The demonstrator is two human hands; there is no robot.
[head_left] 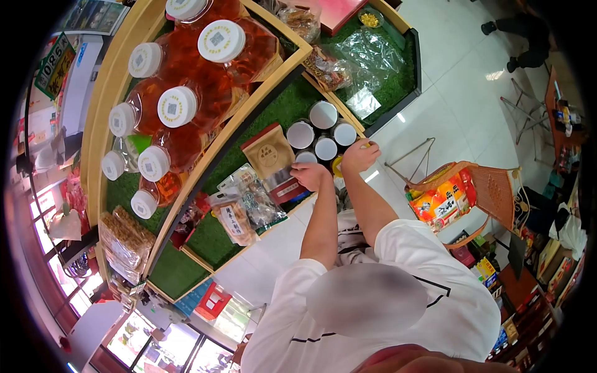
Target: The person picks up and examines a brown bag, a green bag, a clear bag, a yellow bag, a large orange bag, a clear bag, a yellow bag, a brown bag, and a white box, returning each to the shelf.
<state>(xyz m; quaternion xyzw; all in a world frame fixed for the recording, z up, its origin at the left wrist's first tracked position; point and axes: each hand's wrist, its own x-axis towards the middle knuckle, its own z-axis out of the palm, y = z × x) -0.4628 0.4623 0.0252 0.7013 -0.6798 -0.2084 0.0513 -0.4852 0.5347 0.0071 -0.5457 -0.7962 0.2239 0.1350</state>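
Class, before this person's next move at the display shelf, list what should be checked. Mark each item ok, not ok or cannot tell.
1. Left hand in clear view, beside the brown pouch: ok.
2. Right hand in clear view, at the edge of the white-lidded tins: ok.
3. Whether either hand grips something: cannot tell, the fingers are curled away from the camera.
4. Tins upright with lids on: ok.
5. Amber jars on the tier above capped: ok.
6. Clear snack bags lying within the shelf rim: ok.
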